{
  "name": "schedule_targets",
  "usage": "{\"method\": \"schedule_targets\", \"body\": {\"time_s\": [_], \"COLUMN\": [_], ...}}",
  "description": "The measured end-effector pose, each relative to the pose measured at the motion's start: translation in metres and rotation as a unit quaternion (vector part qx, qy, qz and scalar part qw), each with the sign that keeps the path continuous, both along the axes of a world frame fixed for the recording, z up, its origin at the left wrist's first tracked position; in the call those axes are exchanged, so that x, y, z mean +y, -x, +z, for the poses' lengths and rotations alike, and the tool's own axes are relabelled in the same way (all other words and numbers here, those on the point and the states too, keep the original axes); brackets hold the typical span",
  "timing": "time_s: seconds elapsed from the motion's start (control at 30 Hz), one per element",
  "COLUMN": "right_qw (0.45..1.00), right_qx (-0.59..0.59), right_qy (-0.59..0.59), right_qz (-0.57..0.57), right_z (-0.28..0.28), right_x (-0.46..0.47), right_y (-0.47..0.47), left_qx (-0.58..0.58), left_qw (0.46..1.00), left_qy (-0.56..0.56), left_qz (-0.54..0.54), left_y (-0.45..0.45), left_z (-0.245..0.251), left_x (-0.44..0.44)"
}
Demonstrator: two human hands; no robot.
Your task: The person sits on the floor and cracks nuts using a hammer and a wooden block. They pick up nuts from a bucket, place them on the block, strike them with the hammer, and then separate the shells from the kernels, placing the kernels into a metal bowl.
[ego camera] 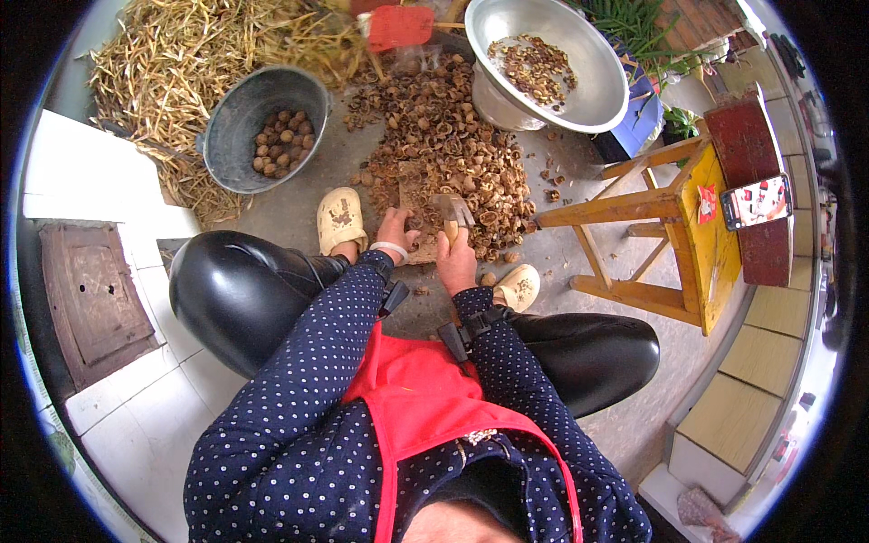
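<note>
My right hand grips the wooden handle of a claw hammer, whose metal head is over a wooden board. My left hand rests at the near left part of this board, thumb and fingers curled low. Whether a nut lies between those fingers is too small to tell. Beyond both hands spreads a large heap of cracked walnut shells, reaching the board's right side. Whole walnuts lie in a dark bucket at the far left. A wide metal basin at the far right holds walnut kernels.
A yellow wooden stool stands at the right, with a smartphone propped on it. Dry straw-like leaves are piled at the far left. A red plastic scoop or dustpan sits behind the shells. Cream clogs flank the board.
</note>
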State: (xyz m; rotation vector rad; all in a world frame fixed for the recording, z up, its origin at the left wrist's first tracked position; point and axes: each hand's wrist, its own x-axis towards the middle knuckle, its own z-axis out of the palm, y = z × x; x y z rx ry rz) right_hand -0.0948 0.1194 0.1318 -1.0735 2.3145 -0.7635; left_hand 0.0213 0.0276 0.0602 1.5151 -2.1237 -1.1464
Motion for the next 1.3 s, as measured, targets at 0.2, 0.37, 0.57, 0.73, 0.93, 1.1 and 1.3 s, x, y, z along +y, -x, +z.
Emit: {"method": "schedule_targets", "body": {"time_s": [0.2,0.37,0.57,0.73,0.93,1.1,1.3], "right_qw": [0.999,0.999,0.999,0.999,0.999,0.999,0.997], "right_qx": [-0.018,-0.012,-0.025,-0.014,-0.017,-0.047,-0.075], "right_qy": [0.021,0.034,0.044,0.031,0.045,0.02,0.015], "right_qz": [-0.016,-0.009,0.004,0.006,0.001,-0.006,0.0], "right_z": [-0.005,-0.007,-0.008,-0.013,-0.009,-0.003,0.003], "right_x": [-0.001,-0.007,-0.009,-0.009,-0.013,-0.021,-0.029], "right_y": [0.001,-0.003,-0.006,-0.006,-0.009,-0.013,-0.014], "left_qx": [0.018,0.02,0.019,-0.015,0.274,0.435,-0.066], "left_qw": [1.0,0.999,0.999,0.994,0.903,0.858,0.987], "left_qy": [0.025,-0.035,-0.014,-0.072,-0.068,0.033,0.063], "left_qz": [-0.005,0.028,0.034,0.075,0.324,0.27,0.134], "left_y": [-0.002,-0.007,-0.011,-0.003,0.033,0.001,-0.13], "left_z": [0.009,0.019,0.028,0.03,0.065,0.101,0.067], "left_x": [-0.001,-0.012,-0.021,-0.033,-0.125,-0.245,-0.32]}}
